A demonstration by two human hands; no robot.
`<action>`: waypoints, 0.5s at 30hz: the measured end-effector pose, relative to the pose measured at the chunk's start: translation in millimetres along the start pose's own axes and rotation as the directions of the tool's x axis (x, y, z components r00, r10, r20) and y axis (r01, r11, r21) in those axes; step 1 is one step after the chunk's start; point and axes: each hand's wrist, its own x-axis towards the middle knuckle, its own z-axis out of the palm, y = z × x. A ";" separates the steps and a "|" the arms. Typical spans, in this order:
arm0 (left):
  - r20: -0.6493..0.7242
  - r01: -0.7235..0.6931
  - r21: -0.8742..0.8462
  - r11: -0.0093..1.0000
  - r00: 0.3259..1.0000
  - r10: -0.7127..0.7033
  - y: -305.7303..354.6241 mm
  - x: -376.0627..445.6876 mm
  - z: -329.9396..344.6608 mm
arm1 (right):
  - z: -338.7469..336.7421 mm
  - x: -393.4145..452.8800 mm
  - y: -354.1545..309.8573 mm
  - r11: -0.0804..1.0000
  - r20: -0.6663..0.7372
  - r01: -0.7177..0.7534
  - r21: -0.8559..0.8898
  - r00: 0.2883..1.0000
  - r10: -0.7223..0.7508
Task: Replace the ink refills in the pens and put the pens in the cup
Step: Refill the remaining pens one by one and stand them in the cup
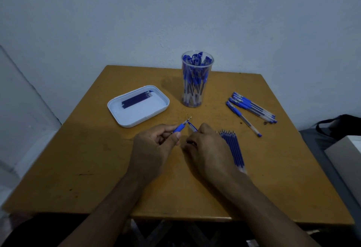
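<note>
My left hand (pixel 154 145) grips a pen's blue grip section (pixel 180 128), its metal tip pointing up and away from me. Close beside it, my right hand (pixel 205 147) holds a clear pen barrel (pixel 192 127), of which only the end shows past my fingers. A clear plastic cup (pixel 196 79) packed with several blue pens stands at the back centre of the table. Several capped blue pens (pixel 252 108) lie at the right. A row of blue refills (pixel 233 147) lies just right of my right hand. A white tray (pixel 138 106) at the left holds several dark refills (pixel 136 99).
The orange-brown table (pixel 97 168) stands against a pale wall. A clear sheet leans at the far left. A dark bag (pixel 343 125) and a pale box (pixel 345 153) sit beyond the table's right edge.
</note>
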 end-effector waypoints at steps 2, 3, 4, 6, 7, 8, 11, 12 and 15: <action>0.001 -0.006 -0.003 1.000 1.000 0.006 0.0 -0.4 0.5 | -0.1 -0.1 -1.1 1.000 0.000 -0.005 0.001 1.000 0.005; 0.001 -0.011 -0.002 1.000 1.000 0.011 -0.2 -0.7 0.6 | -0.3 0.2 -1.4 1.000 0.006 -0.010 0.001 1.000 0.010; 0.002 -0.014 0.000 1.000 1.000 0.014 0.1 -0.9 0.7 | -0.8 0.1 -1.6 1.000 0.012 -0.015 0.001 1.000 0.015; 0.003 -0.019 0.008 1.000 1.000 0.019 0.9 -1.6 0.3 | -2.2 0.3 -1.2 1.000 0.022 -0.022 -0.006 1.000 0.022; 0.004 -0.020 0.015 1.000 1.000 0.020 1.4 -1.8 0.1 | -3.8 0.4 -1.1 1.000 0.026 -0.028 -0.010 0.999 0.028; 0.007 -0.018 0.019 1.000 1.000 0.018 1.8 -1.9 -0.2 | -5.8 0.8 -0.9 0.999 0.030 -0.036 -0.015 0.999 0.036; 0.016 -0.016 -0.004 1.000 1.000 0.016 3.0 -2.0 -1.1 | -12.7 2.4 1.9 0.999 -0.025 -0.042 0.022 0.999 0.043; 0.022 -0.033 -0.011 0.999 0.999 0.033 4.0 -2.5 -1.5 | -15.8 2.5 3.1 0.995 -0.081 -0.042 0.089 0.996 0.049; 0.047 -0.088 -0.028 0.996 0.995 0.089 7.9 -3.7 -1.7 | -25.2 1.7 6.9 0.793 -0.073 -0.090 0.603 0.983 0.167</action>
